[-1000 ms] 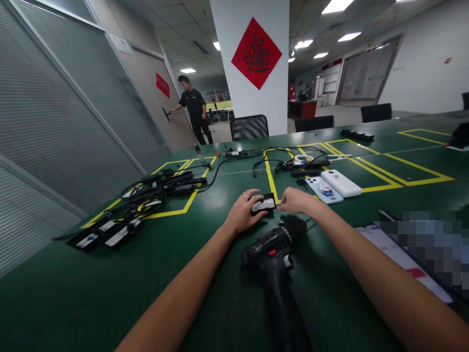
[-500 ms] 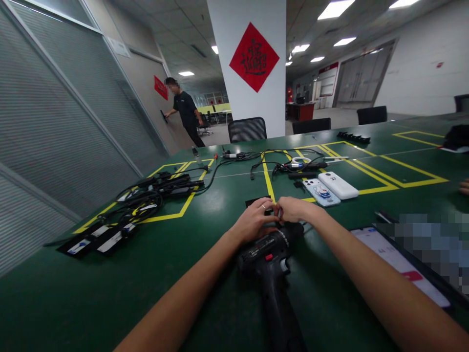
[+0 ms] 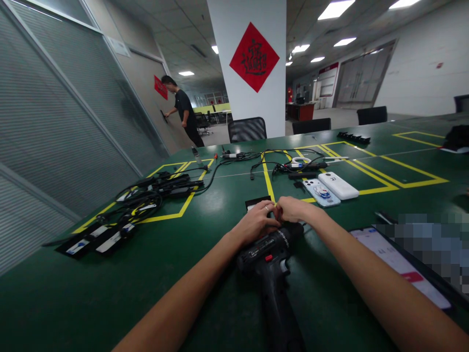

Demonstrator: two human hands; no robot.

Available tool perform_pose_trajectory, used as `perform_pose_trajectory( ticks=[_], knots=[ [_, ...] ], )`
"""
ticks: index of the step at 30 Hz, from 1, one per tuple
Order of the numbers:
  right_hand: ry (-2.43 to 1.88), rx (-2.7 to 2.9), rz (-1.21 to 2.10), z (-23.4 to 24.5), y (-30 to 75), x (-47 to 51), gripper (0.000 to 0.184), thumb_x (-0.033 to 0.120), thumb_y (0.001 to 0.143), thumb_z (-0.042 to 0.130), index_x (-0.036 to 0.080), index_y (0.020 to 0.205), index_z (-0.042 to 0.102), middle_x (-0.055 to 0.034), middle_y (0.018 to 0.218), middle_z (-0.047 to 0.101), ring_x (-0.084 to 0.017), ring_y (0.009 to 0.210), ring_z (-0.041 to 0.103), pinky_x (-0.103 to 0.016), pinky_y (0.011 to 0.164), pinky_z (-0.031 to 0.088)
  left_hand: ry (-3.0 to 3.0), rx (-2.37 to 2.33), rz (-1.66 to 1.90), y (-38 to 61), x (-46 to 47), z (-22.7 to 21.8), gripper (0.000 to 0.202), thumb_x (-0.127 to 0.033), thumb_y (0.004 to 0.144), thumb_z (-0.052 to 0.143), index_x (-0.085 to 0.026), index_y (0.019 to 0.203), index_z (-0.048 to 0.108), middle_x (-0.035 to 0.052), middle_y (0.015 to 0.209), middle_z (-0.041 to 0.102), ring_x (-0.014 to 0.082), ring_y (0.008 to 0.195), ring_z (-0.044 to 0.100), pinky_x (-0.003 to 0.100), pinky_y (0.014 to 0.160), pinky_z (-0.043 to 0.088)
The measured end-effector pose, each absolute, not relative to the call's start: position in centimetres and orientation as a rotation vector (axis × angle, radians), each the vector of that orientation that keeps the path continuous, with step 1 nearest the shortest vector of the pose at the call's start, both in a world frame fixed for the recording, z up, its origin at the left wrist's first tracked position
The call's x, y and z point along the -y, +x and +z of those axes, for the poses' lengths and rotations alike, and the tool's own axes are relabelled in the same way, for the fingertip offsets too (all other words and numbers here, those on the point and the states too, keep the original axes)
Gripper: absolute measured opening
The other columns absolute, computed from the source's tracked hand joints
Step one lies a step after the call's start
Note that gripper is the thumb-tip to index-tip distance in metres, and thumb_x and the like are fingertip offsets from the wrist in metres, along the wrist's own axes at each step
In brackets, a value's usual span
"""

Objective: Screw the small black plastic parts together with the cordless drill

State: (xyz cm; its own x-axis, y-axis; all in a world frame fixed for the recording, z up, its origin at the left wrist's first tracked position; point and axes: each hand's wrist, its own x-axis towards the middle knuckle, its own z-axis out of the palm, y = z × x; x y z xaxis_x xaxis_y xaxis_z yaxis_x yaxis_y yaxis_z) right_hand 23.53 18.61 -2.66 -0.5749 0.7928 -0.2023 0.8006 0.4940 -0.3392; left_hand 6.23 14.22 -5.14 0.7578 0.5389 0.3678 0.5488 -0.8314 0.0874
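Note:
A black cordless drill lies on the green table, its chuck pointing away to the right and its handle toward me. Just beyond the chuck, my left hand and my right hand meet, fingers curled together. Whatever small thing sits between the fingertips is hidden. A ring shows on a left finger. Right behind my left hand lies a flat black piece with a white patch. Neither hand grips the drill's handle.
Tangled black cables and flat black parts lie at left. A patterned phone and white power bank rest beyond my right hand. A lit phone lies at right. A person stands by the door.
My left hand's fingers have drawn in slightly, uncovering more of the flat black piece behind them. The right hand stays nearly still. The distant person has shifted slightly toward the door.

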Motion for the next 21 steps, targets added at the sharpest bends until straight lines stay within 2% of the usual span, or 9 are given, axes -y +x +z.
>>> perform_pose_trajectory(
  ticks=[4, 14, 21],
  knots=[
    [1.437, -2.711, -0.647, -2.91, 23.59, -18.8, 0.018, 0.014, 0.066, 0.059, 0.019, 0.077, 0.073, -0.005, 0.075, 0.071, -0.017, 0.072, 0.066, -0.019, 0.05, 0.037, -2.938, 0.919, -0.581, 6.21, -14.26, -5.26, 0.019, -0.028, 0.084, 0.054, -0.032, 0.091, 0.071, 0.0037, 0.108, 0.057, 0.0227, 0.117, 0.042, 0.04, 0.1, 0.038],
    [1.403, -2.715, -0.712, -3.42, 24.31, -19.59, 0.018, 0.013, 0.066, 0.06, 0.021, 0.073, 0.075, -0.0026, 0.072, 0.072, -0.017, 0.072, 0.065, -0.019, 0.054, 0.039, -2.973, 0.898, -0.642, 6.19, -14.45, -5.65, 0.018, -0.023, 0.084, 0.053, -0.026, 0.089, 0.07, 0.0025, 0.09, 0.066, 0.0201, 0.109, 0.049, 0.038, 0.099, 0.039],
    [1.433, -2.7, -0.653, -2.97, 24.16, -19.18, 0.018, 0.015, 0.069, 0.058, 0.019, 0.077, 0.074, -0.0061, 0.075, 0.072, -0.019, 0.074, 0.066, -0.021, 0.056, 0.041, -2.919, 0.862, -0.565, 6.22, -14.36, -5.39, 0.022, -0.022, 0.088, 0.046, -0.022, 0.089, 0.068, 0.0048, 0.093, 0.066, 0.0199, 0.11, 0.049, 0.038, 0.099, 0.04]
  ],
)
